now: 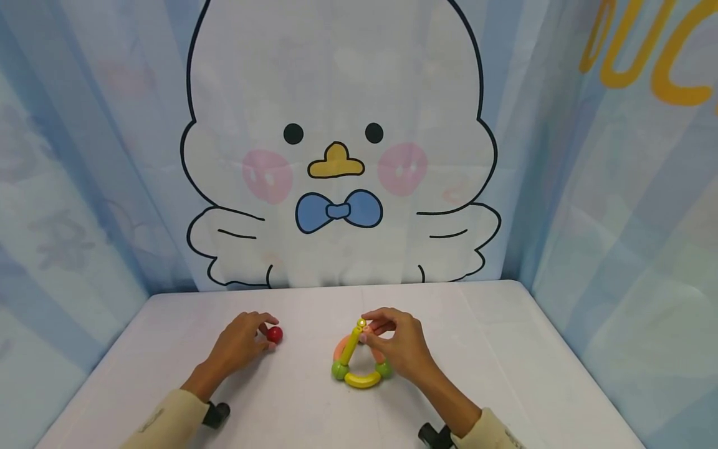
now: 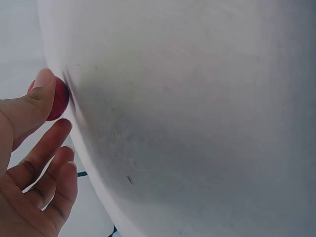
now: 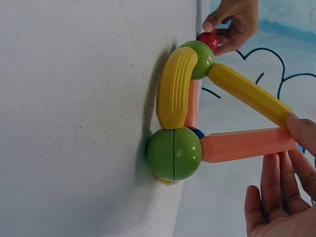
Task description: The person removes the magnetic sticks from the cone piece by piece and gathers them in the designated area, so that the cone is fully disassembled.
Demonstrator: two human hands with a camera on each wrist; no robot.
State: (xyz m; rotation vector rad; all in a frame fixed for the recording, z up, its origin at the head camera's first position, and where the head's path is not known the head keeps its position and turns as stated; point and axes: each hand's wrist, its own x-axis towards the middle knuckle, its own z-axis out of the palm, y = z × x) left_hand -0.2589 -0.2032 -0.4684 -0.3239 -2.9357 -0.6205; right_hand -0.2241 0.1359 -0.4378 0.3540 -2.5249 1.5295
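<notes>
My left hand holds a glossy red ball between thumb and fingers, low over the table; in the left wrist view the ball is right at the tabletop. My right hand pinches the upper ends of a straight yellow rod and a straight orange rod, which lean together. They rise from two green balls joined by a curved yellow rod in front. Further orange curved pieces lie behind. A dark blue ball is mostly hidden by the near green one.
A white table carries the ball-and-rod frame near its middle. Behind it hangs a curtain printed with a cartoon duck, and striped side curtains flank the table. Dark wrist cameras sit at both sleeves.
</notes>
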